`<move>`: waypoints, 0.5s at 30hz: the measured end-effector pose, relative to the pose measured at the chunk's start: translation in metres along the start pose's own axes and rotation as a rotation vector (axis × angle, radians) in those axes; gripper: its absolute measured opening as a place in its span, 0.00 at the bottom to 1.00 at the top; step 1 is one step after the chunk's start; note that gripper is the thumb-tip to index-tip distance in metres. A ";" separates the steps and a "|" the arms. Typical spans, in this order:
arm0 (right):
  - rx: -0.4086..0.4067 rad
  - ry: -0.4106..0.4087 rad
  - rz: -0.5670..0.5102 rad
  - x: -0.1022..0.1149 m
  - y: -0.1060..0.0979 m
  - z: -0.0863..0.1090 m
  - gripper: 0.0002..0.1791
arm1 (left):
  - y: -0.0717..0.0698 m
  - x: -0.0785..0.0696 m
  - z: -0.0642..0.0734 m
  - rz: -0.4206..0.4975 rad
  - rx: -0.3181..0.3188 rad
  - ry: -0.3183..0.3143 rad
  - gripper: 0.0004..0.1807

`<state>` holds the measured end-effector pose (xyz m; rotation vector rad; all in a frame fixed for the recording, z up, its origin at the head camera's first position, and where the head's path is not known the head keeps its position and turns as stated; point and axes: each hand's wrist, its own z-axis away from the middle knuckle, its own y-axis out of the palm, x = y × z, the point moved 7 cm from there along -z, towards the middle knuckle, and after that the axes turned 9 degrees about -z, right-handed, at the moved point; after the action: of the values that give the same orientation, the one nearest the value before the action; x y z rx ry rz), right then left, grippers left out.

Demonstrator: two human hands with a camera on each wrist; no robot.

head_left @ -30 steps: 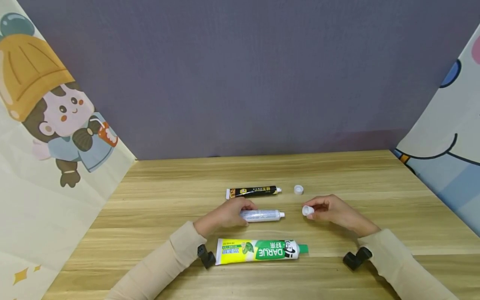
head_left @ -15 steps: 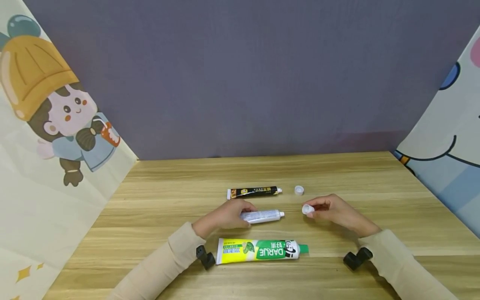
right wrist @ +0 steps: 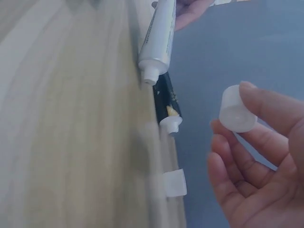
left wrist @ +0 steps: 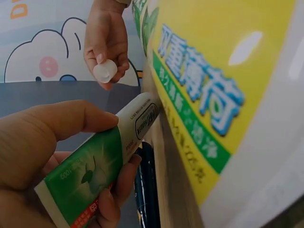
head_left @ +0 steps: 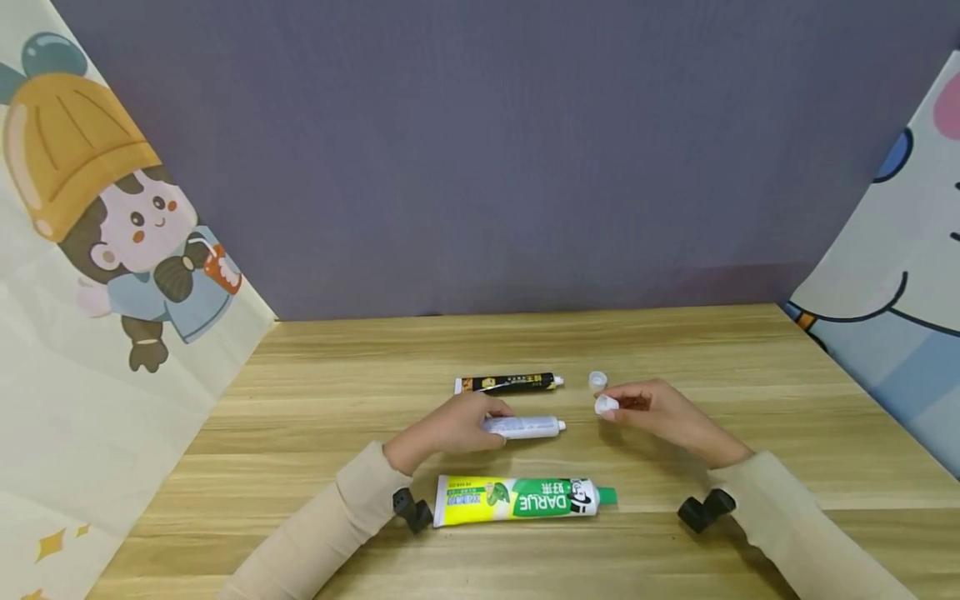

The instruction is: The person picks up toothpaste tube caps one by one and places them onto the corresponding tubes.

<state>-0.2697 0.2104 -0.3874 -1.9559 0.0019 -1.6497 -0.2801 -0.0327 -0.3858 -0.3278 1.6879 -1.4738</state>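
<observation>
My left hand (head_left: 468,423) grips a white and green toothpaste tube (left wrist: 102,164) between thumb and fingers. Its bare nozzle (right wrist: 151,75) points right, towards my other hand. With thumb and fingertips, my right hand (head_left: 656,410) pinches a white screw cap (right wrist: 236,109), its hollow end turned partly to view in the head view. The held cap is a short way right of the nozzle, apart from it. Behind it, a second white cap (head_left: 597,380) rests on the table. A black toothpaste tube (head_left: 510,382) without a cap lies beyond my left hand.
A larger yellow and green toothpaste tube (head_left: 517,500) with a green cap lies nearest me on the wooden table (head_left: 360,533). A grey-purple panel (head_left: 480,167) rises along the back edge, and printed cartoon walls (head_left: 60,417) stand at both sides.
My right hand has moved slightly left and away from me with the cap, closer to the loose cap. The tube in my left hand has lifted slightly.
</observation>
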 end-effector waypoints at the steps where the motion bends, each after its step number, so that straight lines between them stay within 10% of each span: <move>1: -0.008 -0.003 0.004 0.002 0.000 -0.001 0.20 | -0.002 0.000 0.000 -0.006 -0.010 0.001 0.18; 15: -0.102 -0.080 0.097 0.036 -0.004 -0.014 0.16 | -0.045 -0.010 0.007 -0.053 -0.222 0.015 0.17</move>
<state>-0.2754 0.1955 -0.3524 -2.0629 0.1505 -1.5352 -0.2834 -0.0429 -0.3401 -0.4858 1.8719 -1.3312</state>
